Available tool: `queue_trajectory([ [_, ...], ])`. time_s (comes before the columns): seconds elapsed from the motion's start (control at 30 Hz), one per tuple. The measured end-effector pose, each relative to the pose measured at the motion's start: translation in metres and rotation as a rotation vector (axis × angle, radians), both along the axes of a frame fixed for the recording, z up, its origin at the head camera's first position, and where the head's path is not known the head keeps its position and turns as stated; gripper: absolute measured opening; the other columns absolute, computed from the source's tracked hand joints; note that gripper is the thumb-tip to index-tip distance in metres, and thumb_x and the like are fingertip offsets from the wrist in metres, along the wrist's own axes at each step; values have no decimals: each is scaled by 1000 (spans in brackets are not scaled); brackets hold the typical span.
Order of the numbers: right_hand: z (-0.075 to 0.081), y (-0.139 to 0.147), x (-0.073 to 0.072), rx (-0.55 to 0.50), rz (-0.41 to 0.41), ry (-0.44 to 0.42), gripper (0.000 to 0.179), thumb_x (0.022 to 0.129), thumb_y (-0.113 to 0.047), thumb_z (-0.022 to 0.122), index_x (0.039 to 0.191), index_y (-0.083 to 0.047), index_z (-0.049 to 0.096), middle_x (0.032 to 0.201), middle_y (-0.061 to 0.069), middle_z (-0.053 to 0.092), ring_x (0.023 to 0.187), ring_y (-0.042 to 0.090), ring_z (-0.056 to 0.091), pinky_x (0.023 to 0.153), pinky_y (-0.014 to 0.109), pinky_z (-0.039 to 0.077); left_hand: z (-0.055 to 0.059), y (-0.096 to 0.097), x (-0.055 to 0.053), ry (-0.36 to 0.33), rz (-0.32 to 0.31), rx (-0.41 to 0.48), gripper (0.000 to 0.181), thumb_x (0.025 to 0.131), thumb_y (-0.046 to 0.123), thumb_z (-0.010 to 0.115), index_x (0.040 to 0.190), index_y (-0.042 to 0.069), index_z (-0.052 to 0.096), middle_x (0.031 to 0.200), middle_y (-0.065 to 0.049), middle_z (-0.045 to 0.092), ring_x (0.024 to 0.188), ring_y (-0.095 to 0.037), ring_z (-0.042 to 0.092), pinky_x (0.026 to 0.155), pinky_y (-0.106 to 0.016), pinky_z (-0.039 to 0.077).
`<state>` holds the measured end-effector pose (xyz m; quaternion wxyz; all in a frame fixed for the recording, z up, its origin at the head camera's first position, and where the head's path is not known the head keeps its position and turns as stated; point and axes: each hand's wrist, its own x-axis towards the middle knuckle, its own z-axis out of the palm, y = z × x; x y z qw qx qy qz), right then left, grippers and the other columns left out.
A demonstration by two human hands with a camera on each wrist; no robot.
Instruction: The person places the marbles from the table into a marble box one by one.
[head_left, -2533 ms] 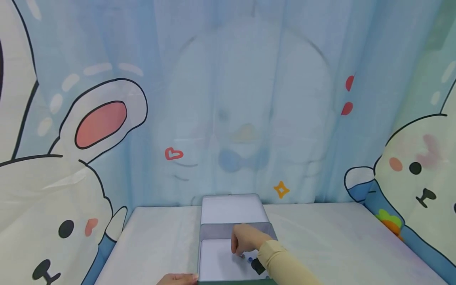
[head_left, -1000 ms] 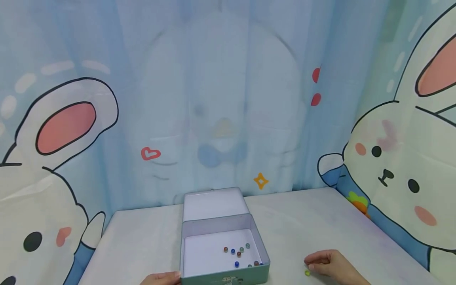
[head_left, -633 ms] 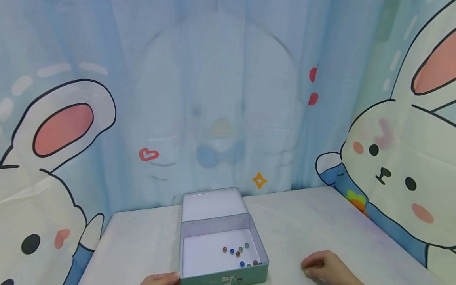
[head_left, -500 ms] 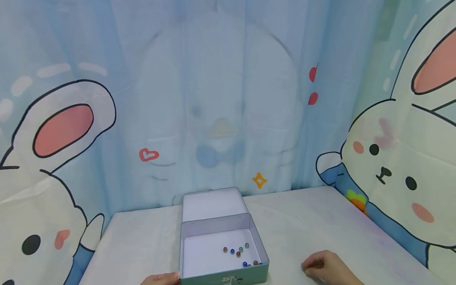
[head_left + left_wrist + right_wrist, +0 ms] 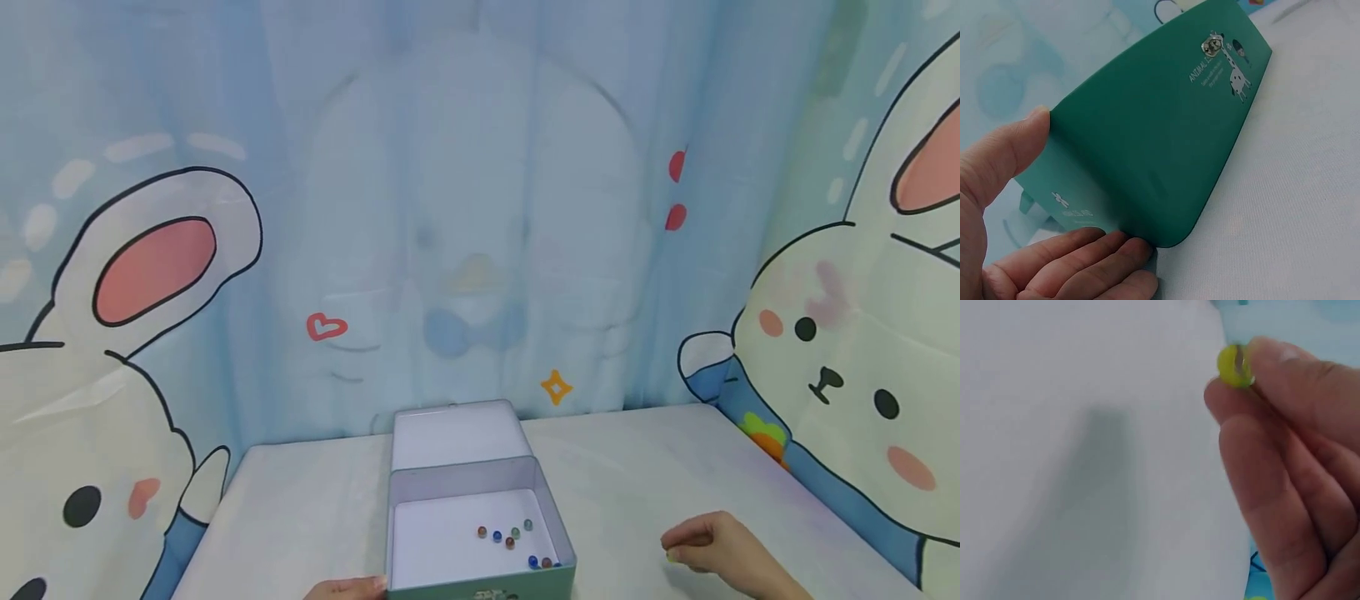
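Note:
My right hand pinches a yellow-green glass marble between thumb and fingertips, raised over the white table to the right of the box. A green tin box stands at the front middle with its lid tipped back. Inside lie several marbles, among them a blue marble near the front wall and a brown marble farther back. At the box's front left corner, my left hand holds the tin, thumb on the upper edge and fingers against the lower edge.
The white tabletop spreads to both sides of the box. Behind it hangs a pale blue curtain printed with cartoon rabbits. A metal clasp sticks out from the tin's front.
My right hand has left the box's inside, gone right to the table, pinched the yellow-green marble there and lifted it. A blue marble rolled right inside the box. My left hand stays at the corner.

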<state>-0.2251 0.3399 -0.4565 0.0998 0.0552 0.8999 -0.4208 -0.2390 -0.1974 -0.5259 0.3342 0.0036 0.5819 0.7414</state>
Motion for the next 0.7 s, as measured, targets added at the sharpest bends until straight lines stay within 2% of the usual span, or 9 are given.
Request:
queue_trajectory([
  [0.13,13,-5,-10,-88,62,18,42,91,-20,78,119,11,70,106,18,78,93,25,75,81,42,64,2,-2,-1,16,-36,56,38,96,35,70,115,2,74,99,-2,79,93,-12,75,85,-26,61],
  [0.27,32,-30,-26,-119,135,73,42,91,-20,78,119,10,70,110,20,77,96,26,75,83,43,64,4,-5,-2,59,-49,66,41,98,35,68,118,-1,73,101,-3,79,95,-13,74,84,-26,61],
  [0.33,44,-50,-36,-117,184,119,38,91,-18,77,118,8,71,109,18,78,96,25,75,83,42,64,4,-5,-2,68,-34,55,40,97,34,68,116,-1,73,99,-3,79,93,-13,75,83,-26,61],
  [0.5,67,-113,-63,-105,334,236,27,91,-10,76,113,6,74,105,17,78,92,22,75,81,41,64,1,-2,-1,37,-12,57,39,95,31,72,116,-2,73,99,-4,79,93,-13,75,85,-27,62],
  [0.6,71,-150,-78,-65,421,266,18,90,-5,76,106,3,77,100,16,78,87,19,75,75,36,64,-1,0,-1,33,10,35,39,94,30,73,115,-3,73,97,-3,79,92,-13,75,84,-27,62],
  [0.7,69,-187,-90,20,479,274,10,85,-1,79,95,-3,80,90,10,79,79,13,72,68,30,62,-2,1,-2,45,53,-2,38,93,30,75,112,-2,74,93,-2,79,88,-12,75,81,-26,62],
])
